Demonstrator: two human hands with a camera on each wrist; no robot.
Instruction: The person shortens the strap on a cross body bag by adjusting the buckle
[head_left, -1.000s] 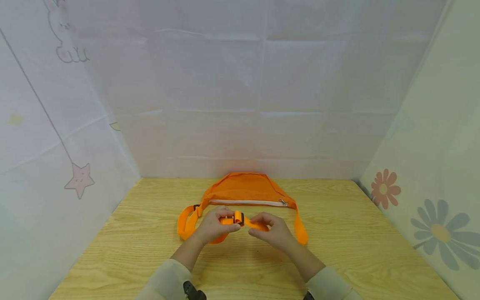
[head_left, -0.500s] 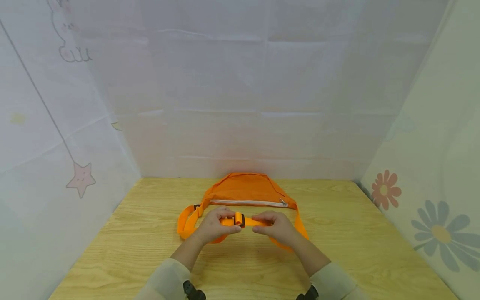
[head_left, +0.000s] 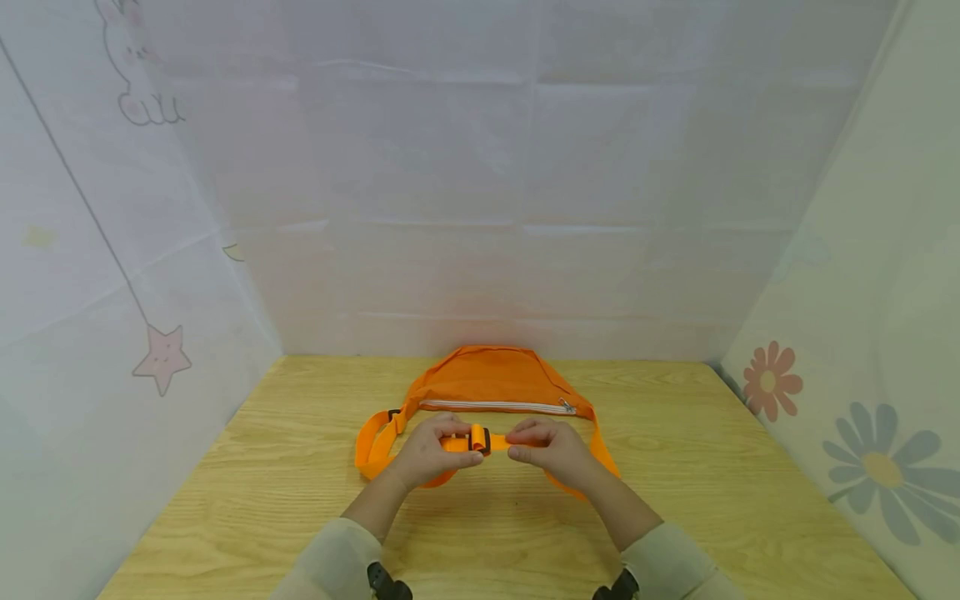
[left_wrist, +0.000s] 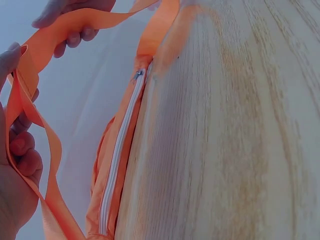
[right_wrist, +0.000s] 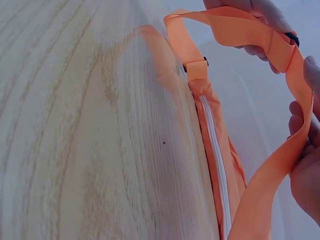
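An orange waist bag [head_left: 491, 377] with a white zipper lies at the back of the table. Its orange strap [left_wrist: 90, 19] is lifted in front of it. My left hand [head_left: 429, 450] pinches the strap just left of a dark slide buckle [head_left: 480, 440], through which the strap is looped. On the buckle's other side, my right hand [head_left: 553, 452] pinches the strap between thumb and fingers. Between the two hands the strap runs fairly straight. In the right wrist view, the strap hangs from the right hand [right_wrist: 305, 165] in a broad band toward the bag.
The wood-grain table [head_left: 300, 517] carries the bag. A second dark buckle [head_left: 393, 413] sits on the strap near the bag's left end. Pale printed cloth [head_left: 480, 208] stands behind the table and along both sides.
My right hand has shifted slightly right, drawing the strap straighter beside the buckle. The strap hanging at the right has changed its curve. My left hand has stayed nearly still.
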